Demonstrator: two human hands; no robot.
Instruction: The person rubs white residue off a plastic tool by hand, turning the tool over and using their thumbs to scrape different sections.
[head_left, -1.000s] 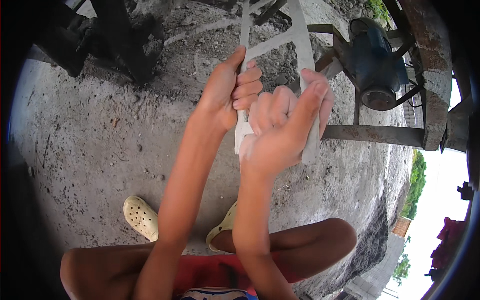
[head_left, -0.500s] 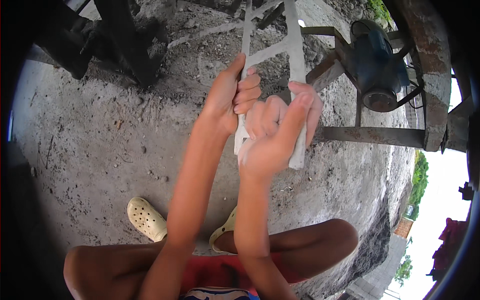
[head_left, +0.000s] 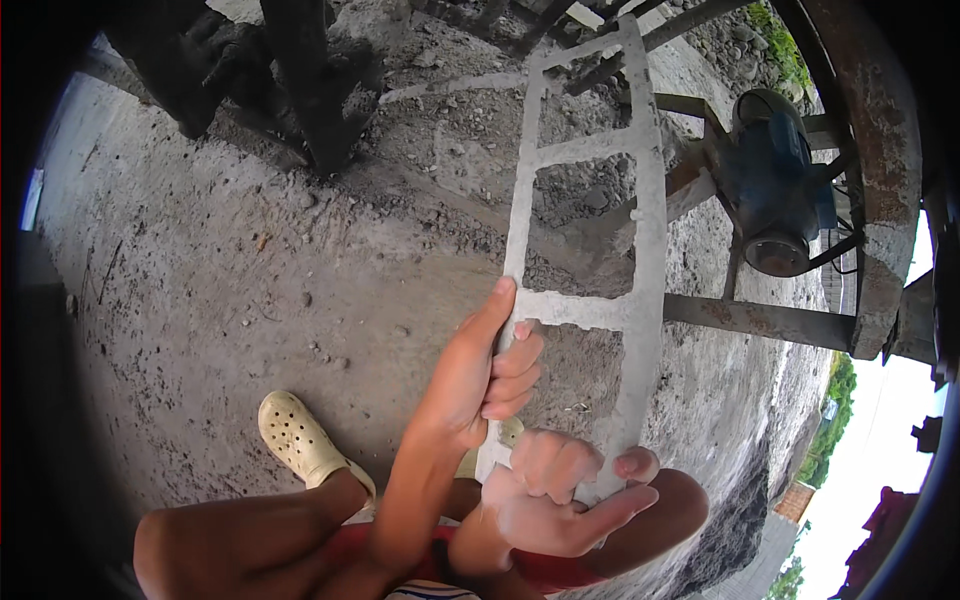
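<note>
A ladder-shaped frame (head_left: pixel 645 250), pale grey and rough-surfaced, slants away from me with two long rails joined by crosspieces. My left hand (head_left: pixel 490 375) is closed round its left rail, just below a crosspiece, thumb lying along the rail. Lower down, my right hand (head_left: pixel 565 490) holds the right rail near its close end; a fingertip and the thumb show around it. The fingers partly hide the near ends of both rails.
Right of the frame, a blue motor (head_left: pixel 775 185) sits on a rusty metal stand (head_left: pixel 760 320). Dark metal legs (head_left: pixel 300 90) rise at the upper left. Gravel and dust cover the ground. My cream clog (head_left: pixel 300 435) rests on the ground below, beside my bent knees.
Both hands have drawn the frame down toward my body, so more of its length and crosspieces show. The grip on both rails stays.
</note>
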